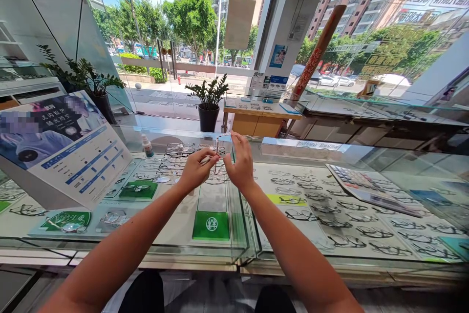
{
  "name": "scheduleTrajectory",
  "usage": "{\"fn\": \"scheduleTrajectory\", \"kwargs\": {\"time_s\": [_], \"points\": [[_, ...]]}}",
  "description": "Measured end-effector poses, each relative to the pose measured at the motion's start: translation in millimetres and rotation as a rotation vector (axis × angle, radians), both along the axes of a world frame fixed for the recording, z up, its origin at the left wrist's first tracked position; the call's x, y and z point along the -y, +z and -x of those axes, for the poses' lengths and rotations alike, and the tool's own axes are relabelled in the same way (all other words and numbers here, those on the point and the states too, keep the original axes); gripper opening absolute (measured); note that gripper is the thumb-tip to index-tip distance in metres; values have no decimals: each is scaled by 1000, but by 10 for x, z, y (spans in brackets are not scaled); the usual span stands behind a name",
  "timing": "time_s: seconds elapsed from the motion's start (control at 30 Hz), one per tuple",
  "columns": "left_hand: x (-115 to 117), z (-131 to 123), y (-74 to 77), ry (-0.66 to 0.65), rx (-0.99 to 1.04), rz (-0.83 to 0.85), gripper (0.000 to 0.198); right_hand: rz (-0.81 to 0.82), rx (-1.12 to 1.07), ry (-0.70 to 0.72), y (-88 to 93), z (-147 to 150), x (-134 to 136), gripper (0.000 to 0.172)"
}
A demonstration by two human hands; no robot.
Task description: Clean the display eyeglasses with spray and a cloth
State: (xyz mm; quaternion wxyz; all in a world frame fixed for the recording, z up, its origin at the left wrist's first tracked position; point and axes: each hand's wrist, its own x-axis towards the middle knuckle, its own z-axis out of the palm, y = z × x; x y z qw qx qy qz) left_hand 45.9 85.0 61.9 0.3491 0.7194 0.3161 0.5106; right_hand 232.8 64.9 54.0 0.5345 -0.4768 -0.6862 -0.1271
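Observation:
Both my hands are raised above the glass display counter (220,249). They hold a thin-framed pair of glasses (220,144) between them. My left hand (196,170) is closed in a pinch on the frame's left side, with a small pale object in its fingers. My right hand (240,164) is curled around the right side, fingers partly bent. Under the glass lie several rows of spectacle frames (330,215) on white trays.
A tilted advertising board (66,152) stands on the counter at left, a small dropper bottle (147,147) behind it. A calculator (366,188) lies on the glass at right. A green sign (211,225) sits inside the case. Potted plants (208,103) stand by the windows.

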Motion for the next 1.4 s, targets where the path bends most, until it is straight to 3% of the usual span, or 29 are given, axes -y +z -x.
{"fn": "scheduleTrajectory", "kwargs": {"time_s": [0.2, 0.5, 0.8, 0.93, 1.13, 1.4], "points": [[-35, 25, -5, 63, 38, 2, 32, 24, -23, -15, 2, -3, -5, 82], [-86, 27, -10, 128, 167, 29, 34, 155, -98, -118, -27, -13, -15, 55], [-155, 69, 1, 202, 338, 30, 35, 398, -143, -83, -56, 30, -31, 39], [-167, 64, 8, 159, 291, 35, 35, 324, -84, -81, -1, 54, 31, 37], [-161, 55, 21, 73, 209, -13, 31, 235, -30, 189, 66, 136, 117, 37], [-151, 91, 48, -2, 153, 28, 29, 219, -132, 416, -48, 155, 22, 34]]}}
